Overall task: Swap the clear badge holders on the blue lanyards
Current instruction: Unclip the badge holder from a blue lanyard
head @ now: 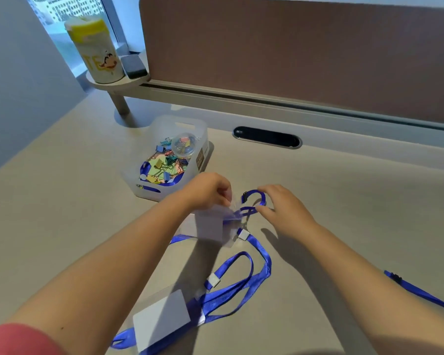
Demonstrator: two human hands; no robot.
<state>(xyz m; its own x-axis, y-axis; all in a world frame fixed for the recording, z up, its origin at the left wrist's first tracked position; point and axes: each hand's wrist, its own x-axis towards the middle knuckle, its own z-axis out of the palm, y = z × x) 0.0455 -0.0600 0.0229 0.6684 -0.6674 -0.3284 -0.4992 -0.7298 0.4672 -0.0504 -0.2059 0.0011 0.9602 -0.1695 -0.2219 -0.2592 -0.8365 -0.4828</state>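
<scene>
Badge holder [210, 222] was pinched at its top by the left hand [207, 192]; the blue lanyard [253, 210] loop was pinched by the right hand [283, 208]. A clip-filled bin [164, 157] stood at eleven o'clock, a second holder [162, 320] at seven.

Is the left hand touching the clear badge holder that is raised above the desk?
Touching. In the head view the left hand pinches the top edge of the raised badge holder; no gap shows between fingers and plastic.

lanyard [426, 294] cut off rt edge.
</scene>
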